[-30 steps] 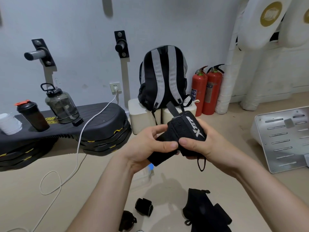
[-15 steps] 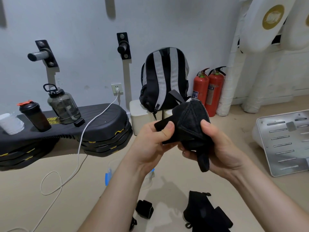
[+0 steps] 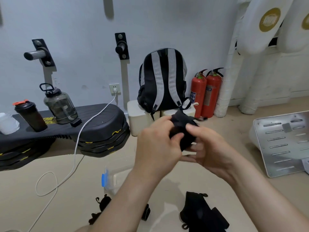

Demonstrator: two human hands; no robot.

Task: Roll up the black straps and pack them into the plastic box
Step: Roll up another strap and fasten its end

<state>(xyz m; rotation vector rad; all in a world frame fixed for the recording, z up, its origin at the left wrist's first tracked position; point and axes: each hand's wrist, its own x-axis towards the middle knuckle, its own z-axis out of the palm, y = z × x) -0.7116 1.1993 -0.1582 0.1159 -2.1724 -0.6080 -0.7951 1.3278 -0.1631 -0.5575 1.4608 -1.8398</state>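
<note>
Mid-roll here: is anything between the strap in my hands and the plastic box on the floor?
Nothing visible blocks it. The left hand and right hand hold the black strap above the floor; the plastic box sits below, partly hidden by the left forearm. Whether its lid is on, I cannot tell.

one wide-angle view, worn on the person's head, faces forward and down. it sits close above the left hand [image 3: 157,144] and right hand [image 3: 212,153] at centre. the wall [image 3: 83,22] and backpack [image 3: 163,79] lie farther off at 12 o'clock, the black platform [image 3: 100,124] at 9 o'clock, the floor [image 3: 168,185] at 6 o'clock.
</note>
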